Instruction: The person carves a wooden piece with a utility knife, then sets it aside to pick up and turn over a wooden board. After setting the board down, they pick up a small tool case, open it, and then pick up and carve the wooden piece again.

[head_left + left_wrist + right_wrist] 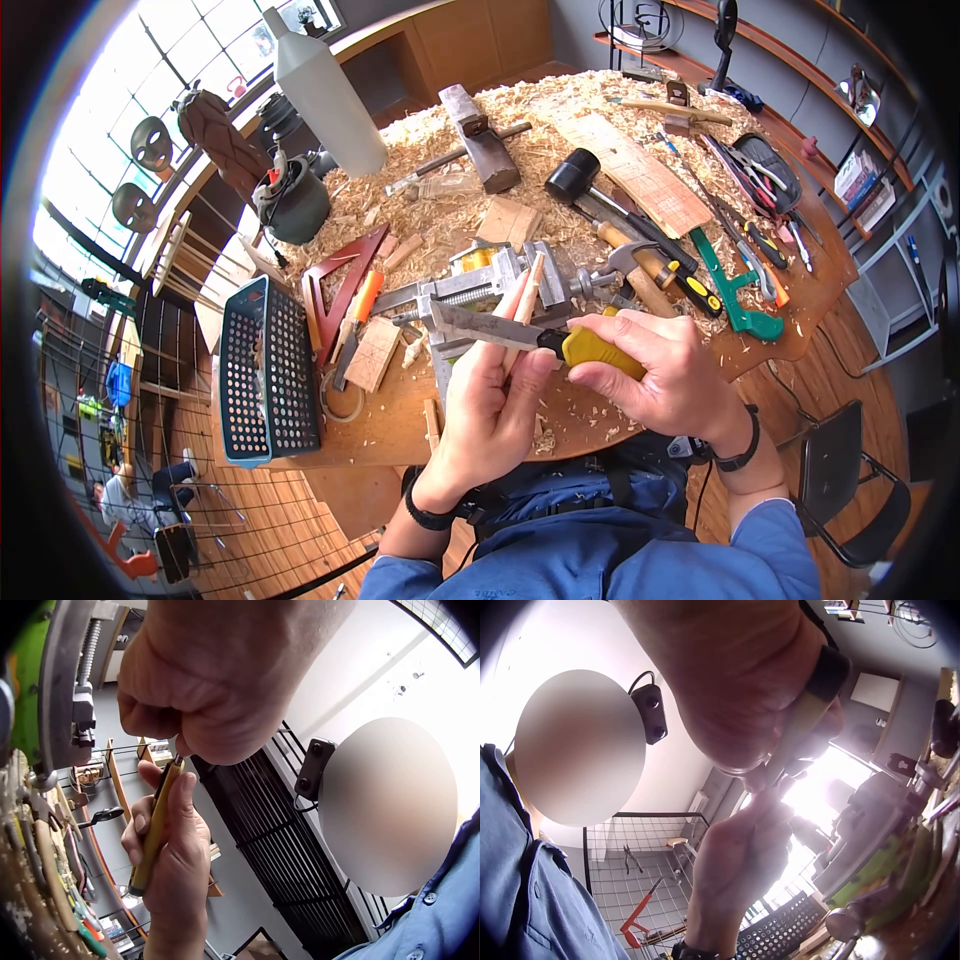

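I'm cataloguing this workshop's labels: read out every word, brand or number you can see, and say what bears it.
No text reads clearly.
Blue clothing: faint lettering, too small.
Books on the shelf: too small and blurred.
Knife's yellow handle: no word can be made out.

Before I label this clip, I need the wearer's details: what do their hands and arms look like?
The left hand and right hand wear no gloves. A black band circles the left wrist, another black band the right. Blue sleeves stop well short of both wrists.
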Tool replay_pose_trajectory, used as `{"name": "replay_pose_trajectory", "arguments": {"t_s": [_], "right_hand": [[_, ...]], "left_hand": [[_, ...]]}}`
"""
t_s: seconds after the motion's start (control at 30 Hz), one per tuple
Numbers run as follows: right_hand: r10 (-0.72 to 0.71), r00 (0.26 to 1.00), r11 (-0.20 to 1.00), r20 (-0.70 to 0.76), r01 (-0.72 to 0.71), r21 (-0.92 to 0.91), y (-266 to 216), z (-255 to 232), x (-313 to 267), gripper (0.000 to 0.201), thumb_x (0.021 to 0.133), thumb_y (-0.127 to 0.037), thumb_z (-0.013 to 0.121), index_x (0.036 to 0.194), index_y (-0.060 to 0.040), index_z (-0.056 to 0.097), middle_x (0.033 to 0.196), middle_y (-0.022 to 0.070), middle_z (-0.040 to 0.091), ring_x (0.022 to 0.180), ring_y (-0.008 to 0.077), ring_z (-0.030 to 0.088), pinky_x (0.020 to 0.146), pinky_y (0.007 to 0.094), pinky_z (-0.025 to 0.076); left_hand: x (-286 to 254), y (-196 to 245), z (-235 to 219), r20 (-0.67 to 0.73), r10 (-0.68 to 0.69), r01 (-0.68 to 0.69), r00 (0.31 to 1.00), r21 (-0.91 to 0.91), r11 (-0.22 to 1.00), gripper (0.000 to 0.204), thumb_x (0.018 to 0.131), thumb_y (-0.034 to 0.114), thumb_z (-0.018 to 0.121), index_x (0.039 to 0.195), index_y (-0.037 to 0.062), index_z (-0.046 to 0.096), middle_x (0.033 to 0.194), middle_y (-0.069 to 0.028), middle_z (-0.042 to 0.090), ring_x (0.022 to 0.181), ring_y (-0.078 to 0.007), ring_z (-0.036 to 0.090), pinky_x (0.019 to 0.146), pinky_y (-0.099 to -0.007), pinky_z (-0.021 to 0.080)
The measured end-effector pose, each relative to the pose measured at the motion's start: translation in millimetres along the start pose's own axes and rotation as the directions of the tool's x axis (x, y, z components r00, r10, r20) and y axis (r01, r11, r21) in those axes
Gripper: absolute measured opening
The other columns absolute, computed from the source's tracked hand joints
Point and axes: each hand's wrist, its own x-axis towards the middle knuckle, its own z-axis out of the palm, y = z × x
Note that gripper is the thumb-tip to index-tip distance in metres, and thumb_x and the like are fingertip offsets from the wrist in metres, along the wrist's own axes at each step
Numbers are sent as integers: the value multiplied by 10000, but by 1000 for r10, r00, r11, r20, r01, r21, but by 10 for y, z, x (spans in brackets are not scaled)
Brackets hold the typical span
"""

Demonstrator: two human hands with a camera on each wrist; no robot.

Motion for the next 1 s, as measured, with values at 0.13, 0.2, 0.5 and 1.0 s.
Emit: {"name": "replay_pose_trajectory", "arguments": {"t_s": [0.13,0.2,0.5,1.0], "right_hand": [[0,1000,1000,-2,0,1,2,11,-2,444,891,-309,804,1118,58,700,934,200,737,793,347,738,666,394,587],[18,1000,999,9,-18,29,-4,12,-1,438,903,-305,795,1121,63,697,951,201,740,813,349,738,683,398,590],[44,999,996,-4,-44,82,23,55,-23,442,907,-305,794,1120,70,696,972,205,744,832,357,738,702,405,590],[292,928,956,-231,-285,66,122,95,11,416,957,-226,732,1252,45,622,1005,220,731,920,388,735,787,418,573]], "left_hand": [[14,-11,39,-38,43,-44,998,-37,998,588,1063,1,528,1579,-106,268,1429,-90,548,1214,-87,534,1030,-229,420],[26,-40,50,-54,67,-69,996,-31,997,589,1063,9,534,1578,-105,272,1354,-69,581,1149,-71,541,982,-215,428],[50,29,54,-51,66,-66,997,12,998,560,1063,60,569,1556,-77,341,970,43,599,773,4,448,689,-176,369],[69,71,160,-125,-70,51,990,-148,988,1309,692,156,986,1626,18,79,883,44,418,684,0,355,563,-165,304]]}}
